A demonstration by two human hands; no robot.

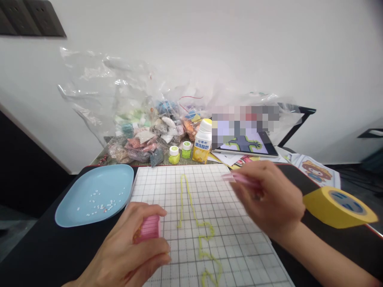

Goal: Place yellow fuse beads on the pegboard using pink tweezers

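Note:
My left hand (119,251) is curled around a small container with a pink ridged side (150,228); something orange-gold shows at its left edge. It hovers over the left edge of a white gridded board (167,191). A pink tool with a pale tip (231,177) is gripped in my right hand (271,195), above the board's right side; blur hides its exact kind. Between the hands, a thin yellow-green line (191,201) lies on the grid, a tall narrow peak at the far end and wavy curves nearer me.
A blue tray (68,199) with scattered small white bits sits at left. Behind the board are bagged beads (140,139), small green jars (174,155), a yellow-and-white bottle (202,141) and a propped tablet (269,149). Yellow tape (320,203) lies at right.

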